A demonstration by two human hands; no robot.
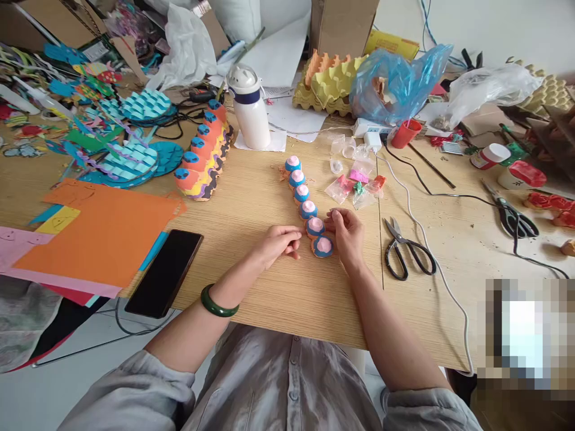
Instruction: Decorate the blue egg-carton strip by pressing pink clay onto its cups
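Observation:
A row of egg-carton cups (308, 209) runs away from me down the middle of the table. Each cup is coated in blue with a pink lump on top, and orange shows at the base. On the left of the near cups is my left hand (279, 244), its fingers bent together and the tips close to the row. My right hand (346, 234) is on the other side, thumb and forefinger pinched near the second-nearest cup. Whatever either hand pinches is too small or hidden to make out. Small bags of coloured clay (359, 176) lie beyond my right hand.
Black-handled scissors (407, 248) lie right of my right hand, beside a white cable (420, 224). A phone (165, 273) and orange paper (105, 233) are at left. Behind stand a painted egg-carton piece (204, 155), a white bottle (251, 117) and egg trays (332, 84).

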